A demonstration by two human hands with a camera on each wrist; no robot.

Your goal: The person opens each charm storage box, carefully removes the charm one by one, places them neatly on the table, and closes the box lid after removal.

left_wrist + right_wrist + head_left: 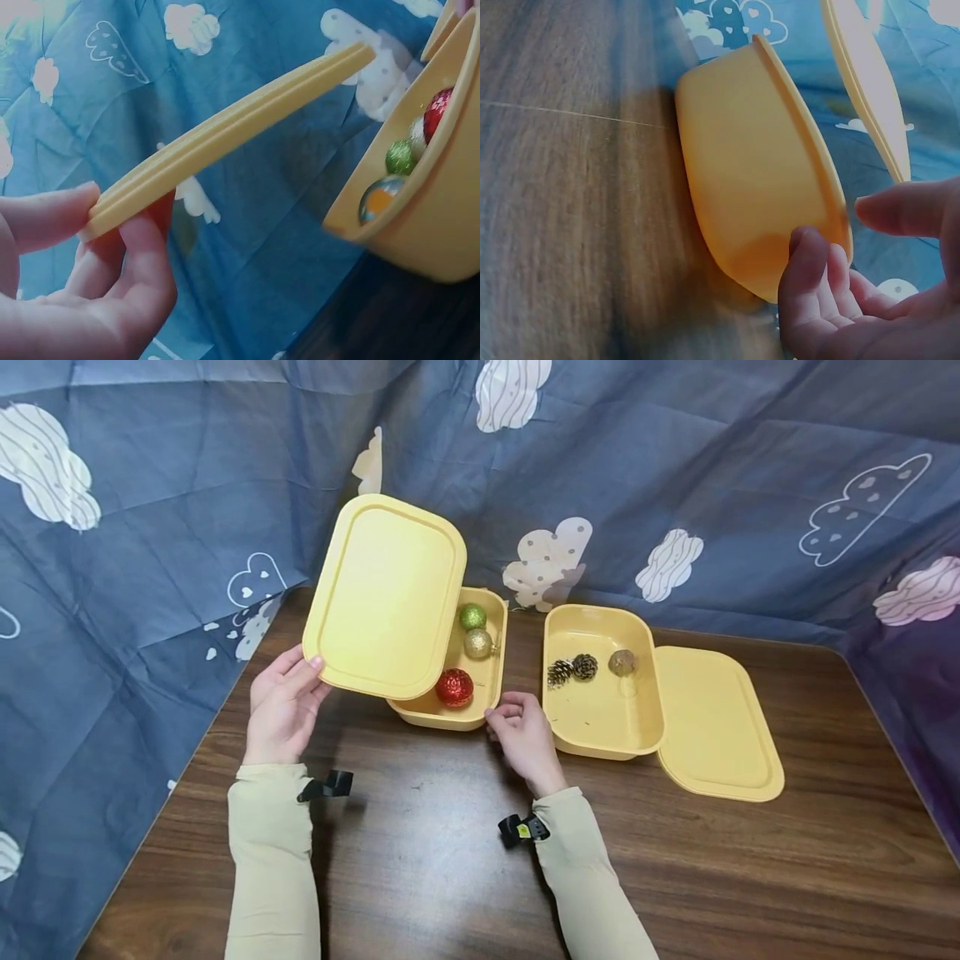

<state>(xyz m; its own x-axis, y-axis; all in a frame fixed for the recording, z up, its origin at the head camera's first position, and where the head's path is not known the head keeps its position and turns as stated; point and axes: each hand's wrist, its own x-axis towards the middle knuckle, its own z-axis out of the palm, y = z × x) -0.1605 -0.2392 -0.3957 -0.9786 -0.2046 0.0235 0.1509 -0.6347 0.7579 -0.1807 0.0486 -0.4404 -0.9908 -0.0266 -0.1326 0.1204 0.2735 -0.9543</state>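
My left hand (281,710) pinches one corner of a yellow lid (390,597), thumb on one face and fingers on the other. The lid is raised and tilted over the left part of a yellow box (442,720). Inside that box lie a red ball ornament (454,687), a gold one (478,644) and a green one (472,617). The left wrist view also shows a shiny ball with an orange patch (379,201). At the box's near right corner is my right hand (521,735), fingers loosely bent beside the wall, thumb near the rim.
To the right stands a second yellow box (600,747) holding pine cones (584,667) and a brown ball (622,662). Its lid (720,727) lies against its right side. A dark blue cloth (420,410) hangs behind the wooden table (420,860).
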